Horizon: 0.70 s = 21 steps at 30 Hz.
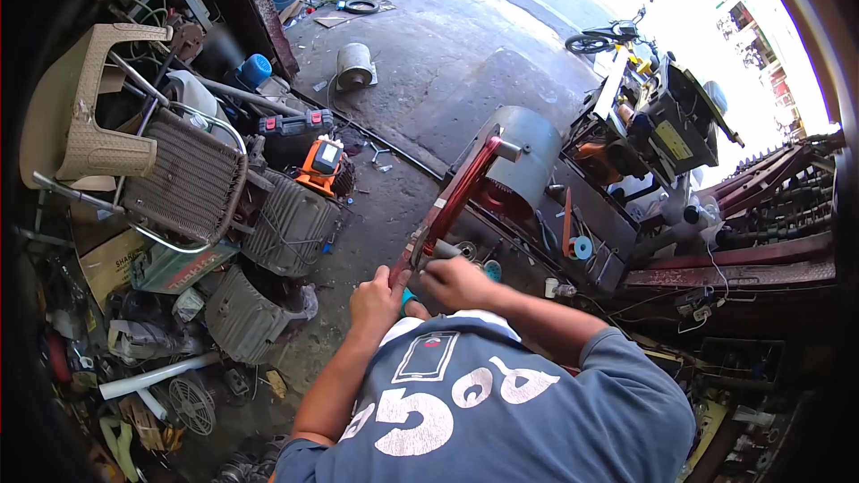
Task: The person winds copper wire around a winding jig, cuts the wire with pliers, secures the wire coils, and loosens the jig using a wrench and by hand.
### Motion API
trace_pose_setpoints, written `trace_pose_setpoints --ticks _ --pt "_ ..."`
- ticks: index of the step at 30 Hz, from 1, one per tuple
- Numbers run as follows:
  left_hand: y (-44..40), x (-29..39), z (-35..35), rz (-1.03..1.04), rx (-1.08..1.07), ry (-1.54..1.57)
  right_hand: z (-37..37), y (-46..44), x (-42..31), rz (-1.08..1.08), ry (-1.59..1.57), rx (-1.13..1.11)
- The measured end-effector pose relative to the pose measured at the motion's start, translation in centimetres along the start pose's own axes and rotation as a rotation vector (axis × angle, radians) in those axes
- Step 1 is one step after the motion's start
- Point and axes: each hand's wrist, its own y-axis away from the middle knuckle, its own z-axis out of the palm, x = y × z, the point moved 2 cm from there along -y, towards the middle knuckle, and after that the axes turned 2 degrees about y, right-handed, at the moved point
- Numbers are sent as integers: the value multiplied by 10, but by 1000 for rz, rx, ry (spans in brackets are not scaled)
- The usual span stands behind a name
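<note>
A long red metal tool slants up and away from my body, with a short grey cylinder across its far end. Around its near end my left hand is closed. My right hand is just to the right, with curled fingers beside a short grey rod end; whatever is in those fingers is hidden. Beyond the tool's far end sits a large grey metal drum-shaped housing, its lower part dark red. The tool overlaps the housing's left side, and I cannot tell whether they touch.
At left are a woven chair, a beige plastic stool, ribbed metal housings and an orange machine. A grey motor stands on the floor ahead. Tools and a spool lie at right, near a motorcycle.
</note>
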Motion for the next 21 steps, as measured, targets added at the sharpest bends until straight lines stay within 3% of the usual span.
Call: trace_pose_setpoints --ticks 1,3,7,8,9,10,13,18,20,21 --pt "3 0 -3 6 -8 -14 -25 2 -13 -7 -75 -17" --pt "10 2 -12 44 -14 8 -65 0 -13 13 105 15" --pt "28 7 -27 72 -38 -41 -155 -16 29 -55 -136 239" --pt "34 6 -31 77 -48 -22 -188 -5 -7 95 -157 228" --pt "39 5 -35 86 -57 -4 -206 -11 17 68 -85 297" --pt "41 6 -39 95 -65 13 -224 -4 2 132 -45 229" --pt "45 7 -45 91 -80 16 -233 -7 12 48 -85 263" --pt "32 -2 -31 51 -60 -39 -215 4 -58 -166 -80 186" --pt "25 -8 -22 24 -58 -45 -194 7 -83 -320 -17 82" --pt "21 -11 -18 12 -61 -48 -175 4 -88 -446 -160 81"
